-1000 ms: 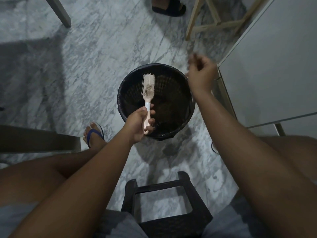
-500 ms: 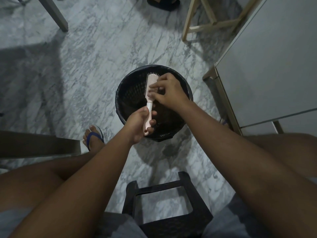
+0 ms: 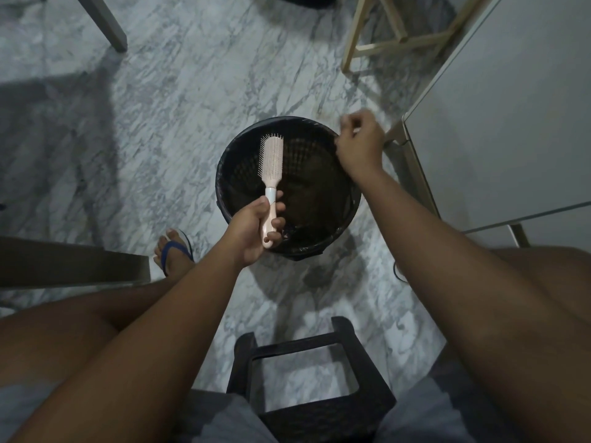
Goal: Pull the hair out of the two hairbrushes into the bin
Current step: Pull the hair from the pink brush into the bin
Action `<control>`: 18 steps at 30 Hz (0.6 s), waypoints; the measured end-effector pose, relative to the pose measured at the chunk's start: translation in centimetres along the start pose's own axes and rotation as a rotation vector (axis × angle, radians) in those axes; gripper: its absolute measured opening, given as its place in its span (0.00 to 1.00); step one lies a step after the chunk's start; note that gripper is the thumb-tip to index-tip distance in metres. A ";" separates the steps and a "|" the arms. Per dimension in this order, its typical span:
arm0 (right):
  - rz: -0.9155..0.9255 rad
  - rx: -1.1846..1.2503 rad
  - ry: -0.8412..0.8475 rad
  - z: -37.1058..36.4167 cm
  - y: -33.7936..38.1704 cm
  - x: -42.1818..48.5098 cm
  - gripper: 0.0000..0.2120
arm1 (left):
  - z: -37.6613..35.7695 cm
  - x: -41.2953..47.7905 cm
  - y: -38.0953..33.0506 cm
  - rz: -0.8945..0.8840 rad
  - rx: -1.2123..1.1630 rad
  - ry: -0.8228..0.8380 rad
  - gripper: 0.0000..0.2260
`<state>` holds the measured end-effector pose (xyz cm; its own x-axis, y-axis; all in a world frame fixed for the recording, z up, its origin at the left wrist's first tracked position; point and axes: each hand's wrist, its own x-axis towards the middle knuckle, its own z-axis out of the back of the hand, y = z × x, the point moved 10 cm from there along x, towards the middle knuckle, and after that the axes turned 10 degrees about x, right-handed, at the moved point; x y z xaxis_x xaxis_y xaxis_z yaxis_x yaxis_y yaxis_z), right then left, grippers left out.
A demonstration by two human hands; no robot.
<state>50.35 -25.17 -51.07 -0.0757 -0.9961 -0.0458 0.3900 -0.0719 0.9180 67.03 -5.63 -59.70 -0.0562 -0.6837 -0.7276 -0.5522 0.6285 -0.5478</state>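
A pale pink hairbrush [image 3: 272, 161] with a white collar is held upright over the round black bin [image 3: 230, 161] on the floor. My left hand [image 3: 252, 227] grips its handle near the bin's front rim. The brush's bristle face looks free of hair. My right hand [image 3: 359, 145] hovers at the bin's right rim, fingers pinched together. I cannot make out hair between them. Only one hairbrush is in sight.
A dark plastic stool [image 3: 307, 391] stands between my knees. A grey cabinet [image 3: 499, 116] fills the right side, with a pale wooden frame [image 3: 383, 43] behind the bin. A grey furniture leg [image 3: 105, 24] is at the far left. My sandalled foot [image 3: 174, 254] rests left of the bin.
My right hand was on the brush head half a second ago and has pulled away to the bin's right rim. The brush, hairy a second ago, now looks clean. My left hand stayed put.
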 end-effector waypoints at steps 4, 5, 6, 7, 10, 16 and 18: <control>-0.254 -0.660 0.636 -5.5 -5.3 -4.5 0.48 | -0.6 -0.1 -0.6 -0.016 0.037 0.015 0.16; -0.249 -0.676 0.705 -6.2 -5.3 -5.6 0.57 | -0.8 -0.2 -0.7 -0.016 0.049 0.026 0.16; -0.209 -0.627 0.734 -7.0 -4.9 -6.2 0.62 | -1.0 -0.3 -0.8 -0.014 0.061 0.040 0.16; -0.162 -0.531 0.735 -7.8 -4.2 -6.4 0.66 | -1.2 -0.4 -0.8 -0.011 0.072 0.058 0.15; -0.047 -0.303 0.647 -8.8 -2.4 -6.0 0.59 | -1.8 -0.6 -0.9 -0.001 0.099 0.094 0.15; 0.016 -0.105 0.407 -7.3 -1.6 -3.7 0.14 | -1.5 -0.5 -0.7 0.008 0.087 0.099 0.15; -0.039 0.052 0.246 -5.5 -1.6 -2.5 0.14 | -1.0 -0.4 -0.5 0.004 0.084 0.090 0.15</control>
<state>54.94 -22.83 -54.57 0.1387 -0.9755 -0.1705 0.3428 -0.1142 0.9324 66.47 -6.05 -58.67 -0.1349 -0.7093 -0.6918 -0.4802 0.6576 -0.5805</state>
